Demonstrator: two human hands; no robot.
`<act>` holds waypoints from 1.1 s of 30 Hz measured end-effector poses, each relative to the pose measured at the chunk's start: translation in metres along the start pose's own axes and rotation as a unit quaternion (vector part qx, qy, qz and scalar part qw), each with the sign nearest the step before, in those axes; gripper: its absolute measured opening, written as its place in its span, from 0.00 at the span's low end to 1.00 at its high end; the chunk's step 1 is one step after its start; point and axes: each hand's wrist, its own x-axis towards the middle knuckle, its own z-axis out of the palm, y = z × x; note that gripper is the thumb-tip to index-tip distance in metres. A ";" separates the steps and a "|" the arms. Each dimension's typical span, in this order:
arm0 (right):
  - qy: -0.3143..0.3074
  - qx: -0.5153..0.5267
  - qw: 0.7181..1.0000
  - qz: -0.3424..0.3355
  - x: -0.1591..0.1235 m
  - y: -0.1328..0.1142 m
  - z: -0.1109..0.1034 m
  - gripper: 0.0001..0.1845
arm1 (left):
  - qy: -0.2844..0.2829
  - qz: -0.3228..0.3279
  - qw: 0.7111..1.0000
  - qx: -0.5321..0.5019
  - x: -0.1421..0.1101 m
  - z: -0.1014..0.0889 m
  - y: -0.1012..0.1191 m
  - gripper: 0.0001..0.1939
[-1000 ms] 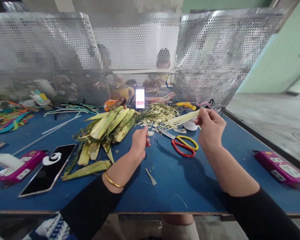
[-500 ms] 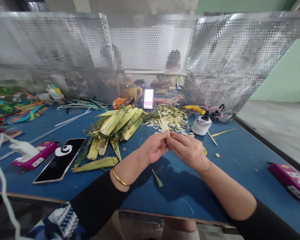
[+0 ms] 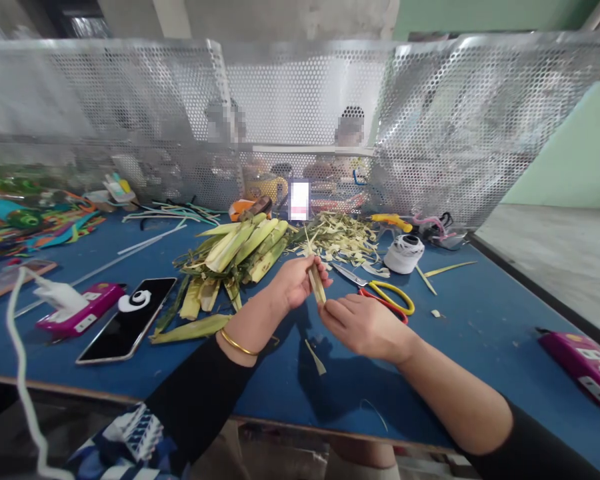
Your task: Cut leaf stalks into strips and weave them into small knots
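Between my hands, above the blue table (image 3: 275,393), is a narrow strip of corn husk (image 3: 317,283). My left hand (image 3: 296,283) is closed around its upper part, and thin pale ends stick out beyond the fingers. My right hand (image 3: 365,325) pinches the lower end. Scissors (image 3: 387,293) with one yellow and one red handle lie just past my right hand, which partly covers them. Left of my hands rests a heap of green-yellow corn husks (image 3: 235,250). Shredded husk pieces (image 3: 343,240) are piled behind, and a small scrap (image 3: 315,358) lies in front.
A white spool of thread (image 3: 404,254) and a yellow glue gun (image 3: 391,221) are at the right back. A phone (image 3: 127,320) and a purple power strip (image 3: 83,310) lie at left, another power strip (image 3: 580,367) at right. A perforated metal screen (image 3: 300,93) closes off the back.
My right hand came in from the right, bringing the husk strips to my left hand. Now my left hand grips the strip and my right hand has slid down to its lower end.
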 end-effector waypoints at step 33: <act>-0.035 0.053 0.997 -0.034 0.004 -0.017 0.005 0.14 | -0.034 0.062 0.997 0.023 -0.004 0.001 -0.007 0.11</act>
